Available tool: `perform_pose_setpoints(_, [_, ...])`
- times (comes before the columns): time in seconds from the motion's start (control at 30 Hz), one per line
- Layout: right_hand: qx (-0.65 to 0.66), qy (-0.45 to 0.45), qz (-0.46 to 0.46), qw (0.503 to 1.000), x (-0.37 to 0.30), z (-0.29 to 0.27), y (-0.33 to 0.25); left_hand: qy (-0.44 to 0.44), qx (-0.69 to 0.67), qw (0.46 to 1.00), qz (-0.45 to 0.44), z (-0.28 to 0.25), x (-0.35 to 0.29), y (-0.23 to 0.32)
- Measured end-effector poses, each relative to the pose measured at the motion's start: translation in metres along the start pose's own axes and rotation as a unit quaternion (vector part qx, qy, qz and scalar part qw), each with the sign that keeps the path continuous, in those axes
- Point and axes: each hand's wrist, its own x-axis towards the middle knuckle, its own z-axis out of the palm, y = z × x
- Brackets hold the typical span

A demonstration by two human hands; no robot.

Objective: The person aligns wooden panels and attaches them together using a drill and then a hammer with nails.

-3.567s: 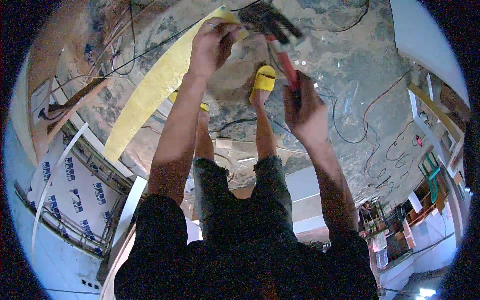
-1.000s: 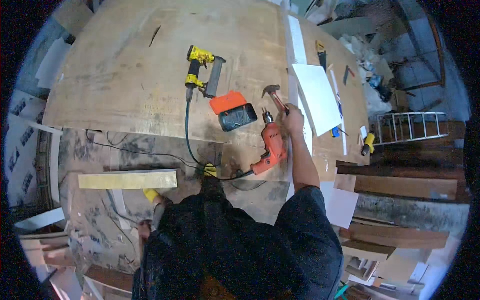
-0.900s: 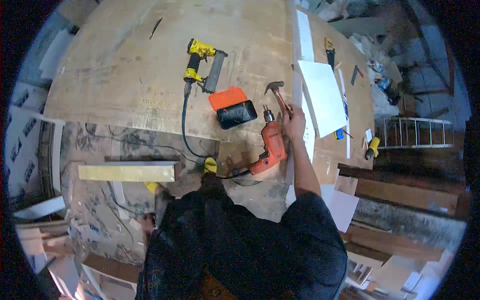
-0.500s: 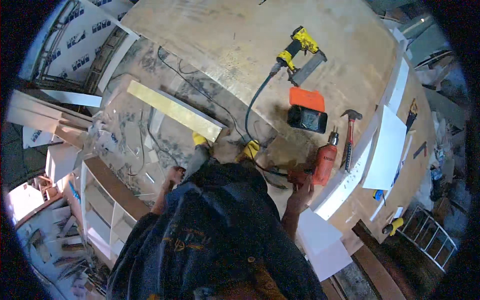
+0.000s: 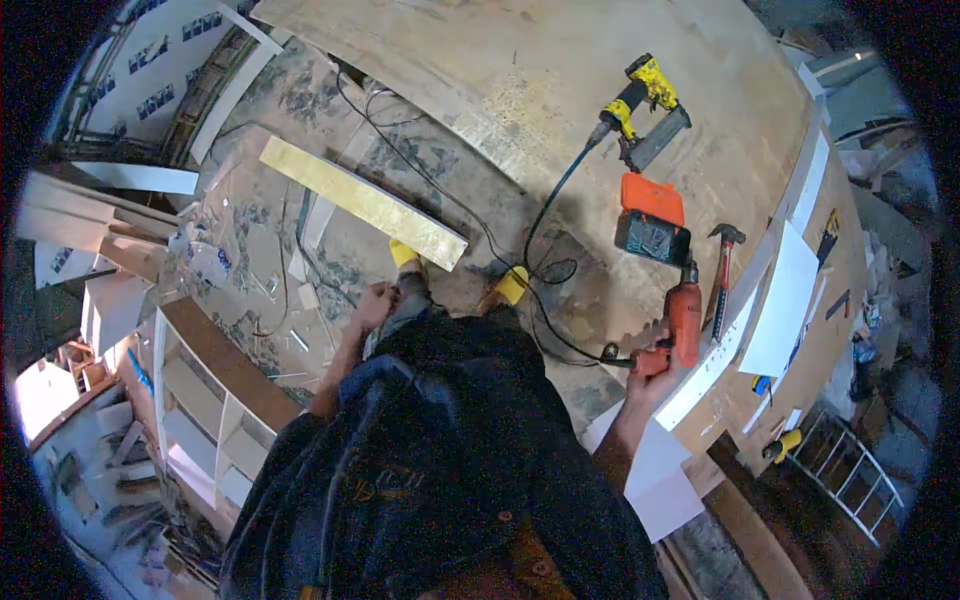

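Note:
My right hand (image 5: 652, 378) is wrapped round the handle of a red corded power drill (image 5: 684, 325), its chuck pointing away from me. The drill is over the near right part of a wooden worktop (image 5: 440, 55), between a claw hammer (image 5: 721, 285) and the cord. Beyond its tip lies an opened case (image 5: 652, 235) with an orange lid and dark base. My left hand (image 5: 378, 305) is beside my trouser leg with its fingers curled in; whatever it may hold is hidden. A yellow-black nail gun (image 5: 645, 110) with a hose lies farther off on the worktop.
A long pale board (image 5: 365, 205) lies by my feet on the littered floor. Hose and cord loop beside my right yellow shoe (image 5: 513, 285). White panels (image 5: 780, 300) lie on the right. A wooden shelf unit (image 5: 220, 365) stands at left, a metal ladder (image 5: 848, 475) at lower right.
The view has shifted, so the worktop things appear farther right. My right hand has moved right and forward with the drill. My left hand has come up and forward beside my leg.

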Motion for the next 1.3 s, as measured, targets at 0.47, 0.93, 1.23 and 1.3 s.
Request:
perform_pose_setpoints(0.47, [-0.579,0.175,0.175,0.777,-0.109,0.165,0.115,-0.048,0.235,0.913,0.330,0.053,0.201,-0.039])
perform_pose_setpoints(0.93, [-0.751,-0.040,0.273,0.599,0.053,0.106,0.237,0.002,0.306,0.884,0.352,0.110,0.230,-0.052])
perform_pose_setpoints(1.23, [-0.802,-0.084,0.231,0.545,0.049,0.088,0.246,0.016,0.332,0.875,0.353,0.118,0.233,-0.057])
perform_pose_setpoints(1.3, [-0.789,-0.066,0.301,0.531,0.066,0.110,0.254,0.051,0.295,0.877,0.376,0.114,0.231,-0.063])
